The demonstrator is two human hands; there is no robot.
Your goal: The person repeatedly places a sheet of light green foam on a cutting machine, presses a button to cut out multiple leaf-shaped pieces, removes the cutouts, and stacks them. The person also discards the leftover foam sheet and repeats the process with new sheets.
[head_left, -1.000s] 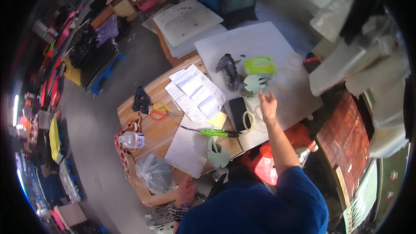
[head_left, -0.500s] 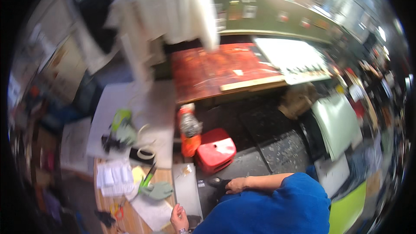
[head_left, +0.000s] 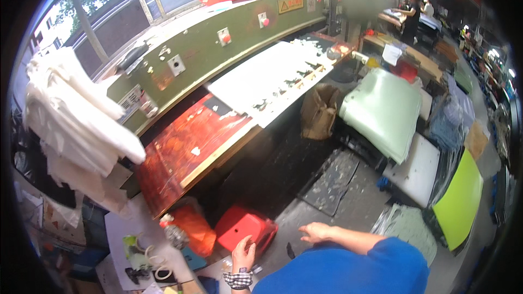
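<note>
My left hand (head_left: 243,253), with a black-and-white checked band (head_left: 238,279) at its wrist, is in front of the red plastic stool (head_left: 234,227). Its fingers are loosely bent and apart, and I see nothing in them. Over the grey floor to the right, my right hand (head_left: 316,233) reaches out from the blue sleeve, fingers loosely stretched and holding nothing. Both hands look free of contact, though the left one overlaps the stool in the picture. Beside the stool lie an orange bag (head_left: 200,235) and a clear plastic bottle (head_left: 175,236).
Ahead runs a long green machine (head_left: 190,54) with a worn red board (head_left: 190,155) and a white sheet (head_left: 256,79). Pale green sheets (head_left: 381,106) are stacked at right, near a lime sheet (head_left: 460,201). White cloth (head_left: 79,109) hangs left. Other people (head_left: 412,16) stand far off.
The view has swung to the right, bringing the machine and the sheet stacks further in. My right hand has moved out from against my body. My left hand has risen toward the stool.
</note>
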